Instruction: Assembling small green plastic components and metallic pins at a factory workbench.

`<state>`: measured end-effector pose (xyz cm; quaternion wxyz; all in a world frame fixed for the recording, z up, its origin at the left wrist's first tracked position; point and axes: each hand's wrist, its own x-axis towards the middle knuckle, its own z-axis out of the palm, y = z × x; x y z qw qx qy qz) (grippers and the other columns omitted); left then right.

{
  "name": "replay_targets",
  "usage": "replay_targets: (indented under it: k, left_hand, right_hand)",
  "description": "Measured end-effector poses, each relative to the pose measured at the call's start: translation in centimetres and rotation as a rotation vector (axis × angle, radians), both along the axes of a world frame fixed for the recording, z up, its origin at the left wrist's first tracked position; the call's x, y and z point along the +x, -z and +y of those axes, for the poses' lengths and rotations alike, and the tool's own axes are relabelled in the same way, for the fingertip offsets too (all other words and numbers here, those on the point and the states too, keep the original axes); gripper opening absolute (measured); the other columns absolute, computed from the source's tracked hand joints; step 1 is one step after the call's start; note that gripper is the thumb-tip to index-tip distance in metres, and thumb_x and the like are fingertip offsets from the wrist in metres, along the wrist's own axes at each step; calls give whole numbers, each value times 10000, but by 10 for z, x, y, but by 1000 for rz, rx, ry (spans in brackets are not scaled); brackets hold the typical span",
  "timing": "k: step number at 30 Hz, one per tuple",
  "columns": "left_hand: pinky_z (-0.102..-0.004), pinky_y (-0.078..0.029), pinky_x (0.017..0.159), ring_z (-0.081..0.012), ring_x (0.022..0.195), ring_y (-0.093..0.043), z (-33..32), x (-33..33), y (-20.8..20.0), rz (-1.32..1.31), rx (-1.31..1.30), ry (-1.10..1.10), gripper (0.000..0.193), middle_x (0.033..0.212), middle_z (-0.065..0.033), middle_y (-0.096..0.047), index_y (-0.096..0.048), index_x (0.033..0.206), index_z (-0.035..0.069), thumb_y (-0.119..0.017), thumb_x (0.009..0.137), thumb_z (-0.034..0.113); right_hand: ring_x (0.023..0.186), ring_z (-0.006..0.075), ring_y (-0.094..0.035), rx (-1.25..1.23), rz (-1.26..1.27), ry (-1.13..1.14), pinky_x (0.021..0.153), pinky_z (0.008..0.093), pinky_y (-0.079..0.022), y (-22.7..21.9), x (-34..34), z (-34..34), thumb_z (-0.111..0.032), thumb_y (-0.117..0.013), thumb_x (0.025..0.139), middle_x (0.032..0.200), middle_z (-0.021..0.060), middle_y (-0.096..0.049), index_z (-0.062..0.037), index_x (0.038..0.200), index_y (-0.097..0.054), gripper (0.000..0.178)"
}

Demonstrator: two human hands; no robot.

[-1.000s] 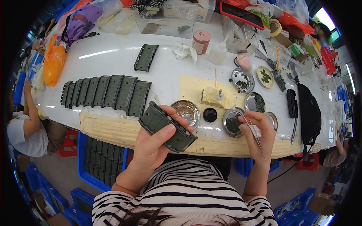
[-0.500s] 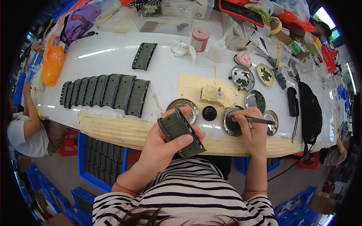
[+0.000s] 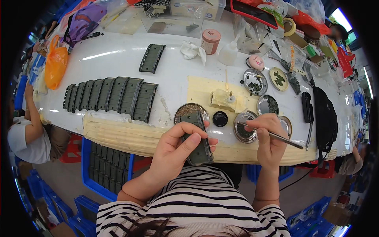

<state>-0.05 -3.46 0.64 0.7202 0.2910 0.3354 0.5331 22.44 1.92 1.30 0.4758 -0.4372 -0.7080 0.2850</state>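
Observation:
My left hand (image 3: 170,147) is wrapped round a dark green, slightly curved plate (image 3: 200,153) with dark ribbed edges, tilted over the table's front edge. Its fingers and thumb hide part of the plate. In my right hand (image 3: 272,138) is a pair of metal tweezers (image 3: 287,140), pinched between fingers and thumb. Their tips reach over a round metal dish (image 3: 236,128) of small dark green bits; whether they grip a bit is too small to tell. Left of that dish stand a small black pot (image 3: 220,119) and a metal dish of brownish bits (image 3: 178,111).
Several similar green plates (image 3: 112,94) lie overlapping in a row at left, with a single plate (image 3: 152,58) behind. A taped block (image 3: 227,102) stands mid-table. More dishes (image 3: 267,106), a white squeeze bottle (image 3: 228,53) and a black pouch (image 3: 324,114) are around. A blue crate (image 3: 85,166) sits below.
The plate in my left hand has turned more upright and shifted slightly. My right hand has moved a little right and down, and the tweezers now slope more steeply.

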Motion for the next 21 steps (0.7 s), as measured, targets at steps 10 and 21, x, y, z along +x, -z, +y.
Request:
replay_targets:
  k: [10,21]
  left_hand:
    - [-321,-432,940,-184,1076,-534,7,7,6,-225,-125,248,283,1234,-182,-536,-525,950,16,-398,1023,259]
    - [-294,-519,817,-150,923,-617,7,7,11,-230,-37,254,258,924,-68,-584,-471,918,50,-391,1030,268]
  right_hand:
    - [782,172,-521,533,-368,-241,684,302,-455,-27,-34,-22,-299,-740,679,795,-12,-602,-83,946,-723,344]
    - [751,182,-525,262,-122,-317,717,310,-474,-28,-33,-18,-234,-671,807,745,-5,-613,-56,933,-712,221]
